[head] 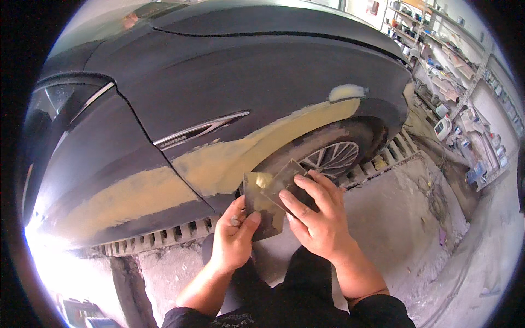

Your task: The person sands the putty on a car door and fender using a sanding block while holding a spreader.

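Note:
My left hand grips a flat dark plate, its upper part smeared with yellowish body filler. A small dab of yellow filler sits near the plate's top. In my right hand is a thin dark rectangular spreader, fingers spread over its face. Its left edge overlaps the plate beside the dab. Both are held in front of a dark car's fender. A broad band of tan filler runs along the lower door and around the wheel arch, with a paler patch above the arch.
The car's wheel stands just beyond my hands. A slotted floor grate runs beneath the car. Shelves crowded with cans and bottles line the right side, with a white jug low down. Bright light glares at the left.

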Motion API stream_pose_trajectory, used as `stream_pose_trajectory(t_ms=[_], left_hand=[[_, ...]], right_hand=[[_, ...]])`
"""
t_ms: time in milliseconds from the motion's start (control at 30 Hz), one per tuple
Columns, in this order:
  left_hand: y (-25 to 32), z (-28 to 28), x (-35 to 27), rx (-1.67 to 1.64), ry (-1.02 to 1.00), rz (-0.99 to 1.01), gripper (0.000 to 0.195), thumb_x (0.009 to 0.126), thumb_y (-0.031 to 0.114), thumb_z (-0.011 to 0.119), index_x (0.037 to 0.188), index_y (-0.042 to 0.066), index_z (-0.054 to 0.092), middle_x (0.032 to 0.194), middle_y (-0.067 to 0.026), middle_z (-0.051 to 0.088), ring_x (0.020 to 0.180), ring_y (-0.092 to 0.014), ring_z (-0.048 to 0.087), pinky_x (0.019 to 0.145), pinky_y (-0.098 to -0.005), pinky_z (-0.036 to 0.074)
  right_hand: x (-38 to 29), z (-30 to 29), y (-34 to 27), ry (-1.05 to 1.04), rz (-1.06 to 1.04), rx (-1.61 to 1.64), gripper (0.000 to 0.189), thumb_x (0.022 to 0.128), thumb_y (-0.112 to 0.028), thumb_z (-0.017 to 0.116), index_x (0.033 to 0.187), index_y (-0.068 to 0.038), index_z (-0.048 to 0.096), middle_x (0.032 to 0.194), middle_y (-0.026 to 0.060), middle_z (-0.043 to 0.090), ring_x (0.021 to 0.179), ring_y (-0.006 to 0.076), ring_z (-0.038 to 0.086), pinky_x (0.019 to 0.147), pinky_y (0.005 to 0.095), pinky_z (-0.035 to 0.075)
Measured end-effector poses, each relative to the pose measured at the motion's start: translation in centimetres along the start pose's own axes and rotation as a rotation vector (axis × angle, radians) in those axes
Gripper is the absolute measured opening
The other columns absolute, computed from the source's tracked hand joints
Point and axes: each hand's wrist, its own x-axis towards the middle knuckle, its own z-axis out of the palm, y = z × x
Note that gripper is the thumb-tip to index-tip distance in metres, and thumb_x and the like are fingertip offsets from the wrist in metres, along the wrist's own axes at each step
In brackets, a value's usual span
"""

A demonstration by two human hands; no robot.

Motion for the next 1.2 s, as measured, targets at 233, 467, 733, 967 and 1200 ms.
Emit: stream_pose_trajectory(t_ms=[233,467,733,967,1200], left_hand=[[0.5,-2.2,-1.0,0.882,0.158,0.608,0.051,0.086,-0.010,0.055,0.135,0.004,0.058,0.130,-0.0167,0.064,0.114,-0.034,0.065,0.094,-0.0388,0.054],[-3.5,-6.0,-2.8,0.263,0.127,0.081,0.044,0.101,0.011,0.058,0.140,-0.004,0.046,0.126,-0.0151,0.063,0.115,-0.015,0.057,0.098,-0.0324,0.046],[-5.7,-10.3,-4.9,-0.037,0.144,0.048,0.025,0.105,0.017,0.054,0.122,-0.002,0.054,0.106,-0.0001,0.059,0.100,-0.007,0.050,0.090,-0.0281,0.045],[-4.4,-11.2,-4.0,0.136,0.123,0.155,0.025,0.103,0.022,0.059,0.117,0.002,0.058,0.100,-0.0025,0.060,0.095,-0.011,0.054,0.085,-0.0316,0.046],[-3.9,-11.4,0.8,0.291,0.135,-0.005,0.018,0.101,0.011,0.058,0.113,-0.001,0.062,0.100,-0.0038,0.064,0.093,-0.012,0.057,0.083,-0.0293,0.048]], right_hand=[[-1.9,2.5,1.1,-0.210,0.165,0.263,0.050,0.073,-0.003,0.070,0.123,-0.009,0.067,0.135,0.0153,0.055,0.124,0.0394,0.051,0.107,0.0489,0.041],[-8.6,2.5,4.8,-0.146,0.729,1.049,0.059,0.090,-0.015,0.057,0.145,0.003,0.045,0.141,0.0176,0.053,0.128,0.0267,0.052,0.101,0.0377,0.045],[-8.7,-0.7,1.9,0.026,0.921,1.166,0.042,0.096,-0.016,0.057,0.131,0.007,0.056,0.126,0.0242,0.060,0.109,0.0341,0.065,0.083,0.0410,0.057],[-11.2,-0.9,5.3,-0.120,0.535,0.880,0.051,0.097,-0.019,0.060,0.143,-0.002,0.048,0.133,0.0214,0.059,0.115,0.0342,0.063,0.093,0.0431,0.054],[-6.1,3.4,8.2,-0.060,0.874,1.099,0.050,0.092,-0.016,0.063,0.138,0.001,0.053,0.137,0.0156,0.057,0.127,0.0286,0.053,0.107,0.0405,0.040]])
